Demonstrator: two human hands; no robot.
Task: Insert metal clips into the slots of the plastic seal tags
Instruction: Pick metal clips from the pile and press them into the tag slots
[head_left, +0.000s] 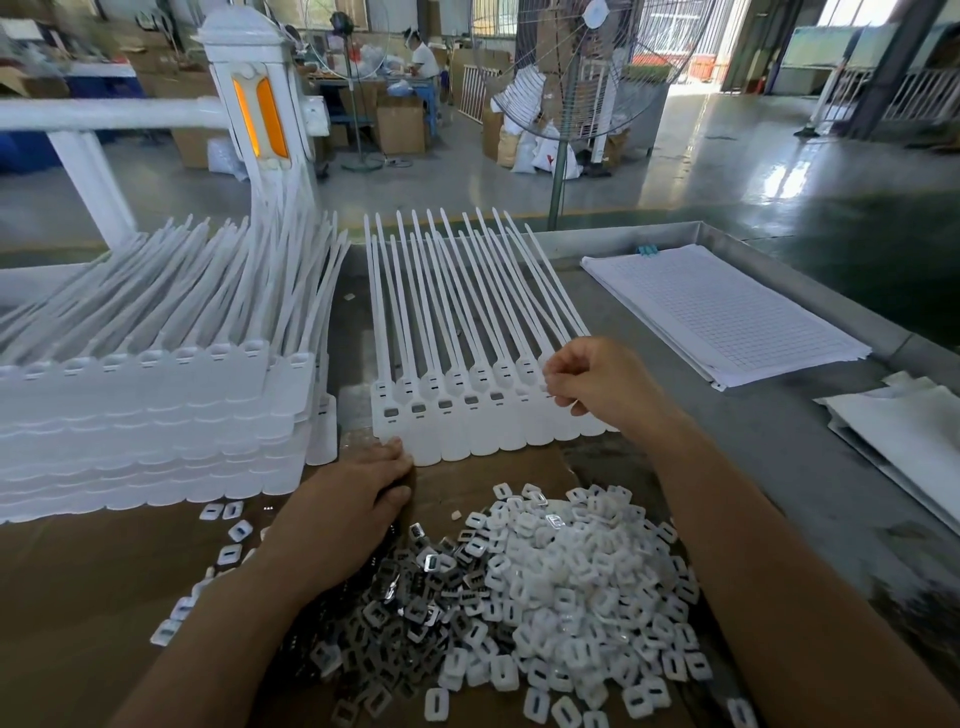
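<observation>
white seal tags (457, 415) lie in a row, some slots holding grey metal clips (390, 413). left hand (353, 499) lies flat. right hand (597, 379) pinches the end tag.

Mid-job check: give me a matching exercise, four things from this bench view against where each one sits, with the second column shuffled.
Things:
1. left hand
2. right hand
3. clip pile
4. gridded paper stack

Places:
A. far right, beyond the right hand
B. heaped nearest the camera
C. fingers bunched over the right end of the tag row
D. lying flat, fingertips at the near-left corner of the tag row

Pairs: 1-D, 2-C, 3-B, 4-A
</observation>
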